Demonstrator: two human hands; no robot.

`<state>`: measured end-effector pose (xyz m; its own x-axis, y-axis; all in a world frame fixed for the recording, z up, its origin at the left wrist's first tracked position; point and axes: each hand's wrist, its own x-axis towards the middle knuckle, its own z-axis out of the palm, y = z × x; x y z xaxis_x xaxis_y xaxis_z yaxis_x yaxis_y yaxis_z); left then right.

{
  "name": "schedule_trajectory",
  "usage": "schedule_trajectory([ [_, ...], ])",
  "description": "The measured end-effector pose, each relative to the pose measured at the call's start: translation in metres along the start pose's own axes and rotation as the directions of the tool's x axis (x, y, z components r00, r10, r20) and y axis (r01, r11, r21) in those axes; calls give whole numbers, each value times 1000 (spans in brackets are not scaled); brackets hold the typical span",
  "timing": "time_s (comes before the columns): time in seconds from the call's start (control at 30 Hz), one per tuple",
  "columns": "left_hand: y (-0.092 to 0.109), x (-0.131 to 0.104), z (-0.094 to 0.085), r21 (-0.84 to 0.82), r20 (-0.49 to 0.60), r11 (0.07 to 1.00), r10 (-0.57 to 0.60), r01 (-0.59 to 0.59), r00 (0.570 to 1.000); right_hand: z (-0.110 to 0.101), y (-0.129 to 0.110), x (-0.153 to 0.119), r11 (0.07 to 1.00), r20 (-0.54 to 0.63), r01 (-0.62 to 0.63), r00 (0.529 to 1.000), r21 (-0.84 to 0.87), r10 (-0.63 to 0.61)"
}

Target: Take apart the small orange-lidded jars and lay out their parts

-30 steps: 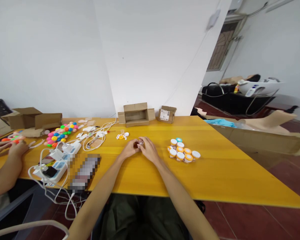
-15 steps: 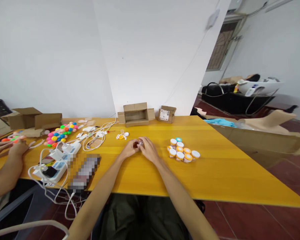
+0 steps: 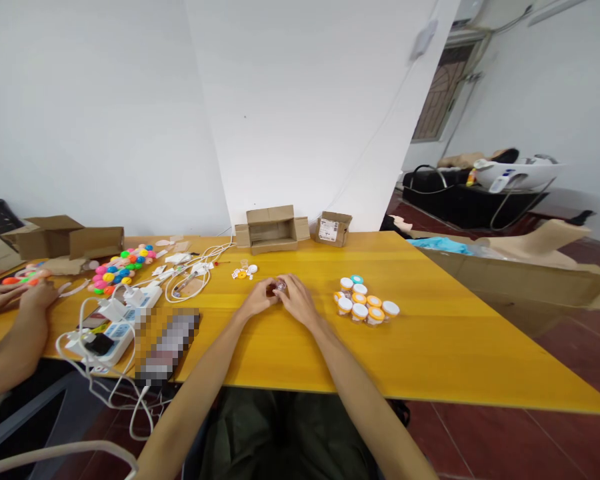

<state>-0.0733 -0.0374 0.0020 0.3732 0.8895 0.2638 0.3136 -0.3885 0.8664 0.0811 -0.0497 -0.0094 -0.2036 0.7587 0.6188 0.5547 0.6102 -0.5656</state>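
Note:
Over the middle of the table, my left hand (image 3: 261, 297) and my right hand (image 3: 297, 299) are closed around one small clear jar (image 3: 281, 286). Fingers cover most of it, so its lid and contents cannot be made out. To the right of my right hand stands a cluster of small clear jars (image 3: 360, 311) with white or orange lids and one teal lid. Beyond my left hand lie a loose orange ring (image 3: 241, 275), a white lid (image 3: 253, 269) and several small white pieces.
Two open cardboard boxes (image 3: 273, 243) (image 3: 333, 231) stand against the wall. On the left are white cables (image 3: 200, 260), a power strip (image 3: 125, 331), a phone (image 3: 167, 347) and colourful balls (image 3: 123, 270). A co-worker's hands (image 3: 40, 295) work at far left.
Both my hands stay in nearly the same place around the jar, with only slight finger movement. The co-worker's hands at far left have shifted a little.

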Motion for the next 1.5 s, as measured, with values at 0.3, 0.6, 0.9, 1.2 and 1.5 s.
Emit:
schedule_trajectory([
  [0.3,-7,1,0,-31,5,1000,-6,6,1000,-3,-5,1,999,3,34,999,19,-34],
  [0.6,0,0,1,14,-8,1000,8,-8,1000,-7,-8,2,999,-110,24,994,35,-20],
  [0.9,-2,1,0,268,-111,961,101,-68,989,-13,-3,3,999,-272,-28,961,46,39],
  [1.2,-5,1,2,262,-111,963,95,-63,989,0,24,0,987,-218,-152,967,-61,135],
  [1.5,-6,0,2,190,-108,981,67,-45,992,10,40,-1,973,-94,-230,969,-7,228],
])
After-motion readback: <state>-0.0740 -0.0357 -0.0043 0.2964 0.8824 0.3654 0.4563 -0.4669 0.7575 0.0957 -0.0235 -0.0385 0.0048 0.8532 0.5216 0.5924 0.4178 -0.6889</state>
